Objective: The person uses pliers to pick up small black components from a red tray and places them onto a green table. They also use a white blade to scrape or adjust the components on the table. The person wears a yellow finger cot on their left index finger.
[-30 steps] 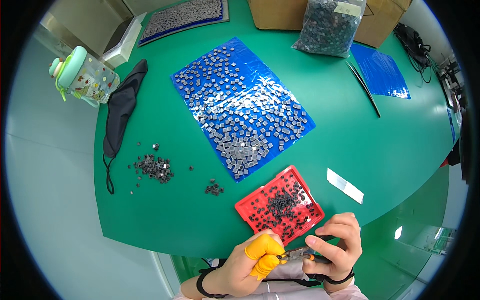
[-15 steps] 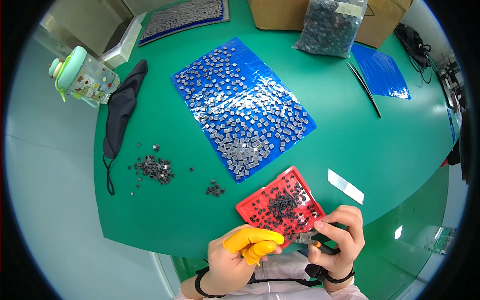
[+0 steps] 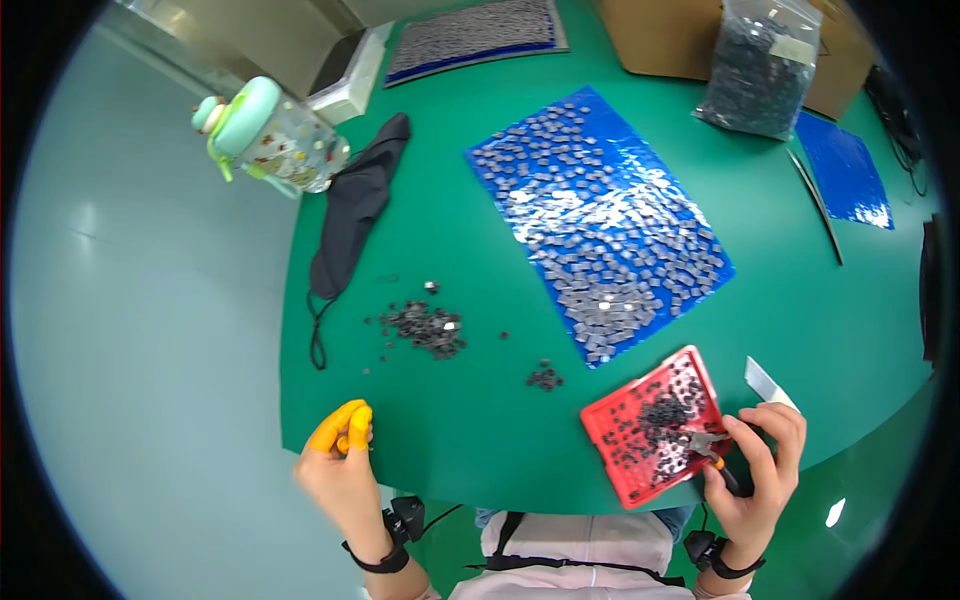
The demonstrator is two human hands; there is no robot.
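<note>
My left hand (image 3: 338, 480), with yellow finger covers on its thumb and index finger, is raised at the table's near left edge. Those fingertips press together, and whatever may be between them is hidden. At the right, my right hand (image 3: 768, 468) grips small cutting pliers (image 3: 728, 475) with dark and orange handles. Their metal jaws lie over a shallow red tray (image 3: 610, 455) near the table's front edge. Many tiny black parts (image 3: 663, 415) are in it, heaped at the middle and scattered around.
Dark pieces form a pile (image 3: 425, 328) and a smaller cluster (image 3: 546, 378). A blue sheet (image 3: 640, 160) carries rows of small grey squares. Around them are a black mask (image 3: 355, 215), a bottle (image 3: 290, 145), tweezers (image 3: 815, 205), a white strip (image 3: 768, 383) and a filled bag (image 3: 757, 75).
My left hand has moved from beside the tray far to the left. The view has swung left, shifting the table's contents rightward. My right hand stays at the tray with the pliers.
</note>
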